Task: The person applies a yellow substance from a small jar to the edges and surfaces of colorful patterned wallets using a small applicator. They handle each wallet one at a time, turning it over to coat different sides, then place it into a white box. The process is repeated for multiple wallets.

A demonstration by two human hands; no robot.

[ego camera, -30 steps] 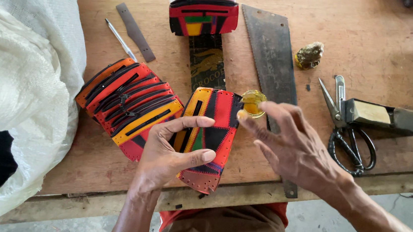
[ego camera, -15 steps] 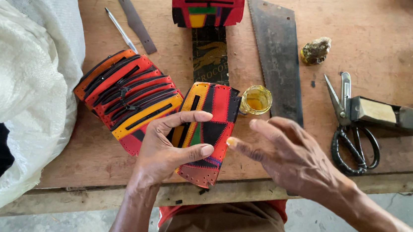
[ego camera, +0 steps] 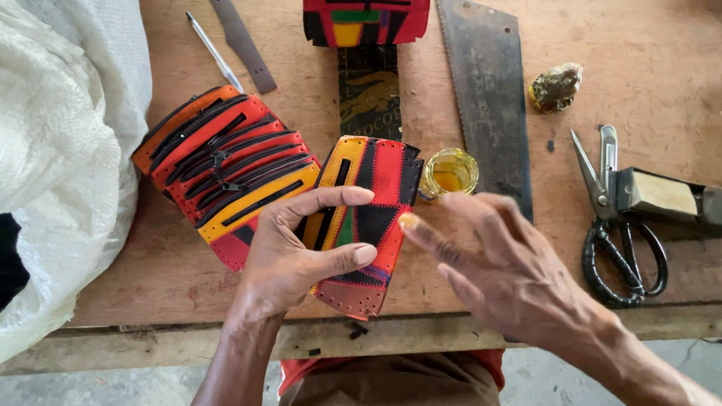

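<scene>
A white woven sack (ego camera: 27,139) fills the left side, slumped against the wooden desk (ego camera: 701,93). On the desk a saw blade (ego camera: 486,92) lies lengthwise away from the person, with black-handled scissors (ego camera: 614,243) and a dark block-shaped tool (ego camera: 683,201) to its right. Left of centre lies a fanned stack of red, orange and black leather pieces (ego camera: 225,169), and another patchwork piece (ego camera: 365,10) sits at the far edge.

The patchwork leather panel (ego camera: 372,221) lies at the near edge, its long axis running away from the person. The left hand (ego camera: 300,254) is on it: its grip is clenched on the panel's left side, thumb and index finger curled over the face. The right hand (ego camera: 516,273) hovers just right of the panel, released, holding nothing, its yellow-smeared index fingertip pointing at the panel's right edge. So the panel lies leftward from that hand.

A small jar of yellow glue (ego camera: 451,172) stands just beyond the right hand. A thin metal strip (ego camera: 240,37) and a slim pointed tool (ego camera: 213,49) lie far left.
</scene>
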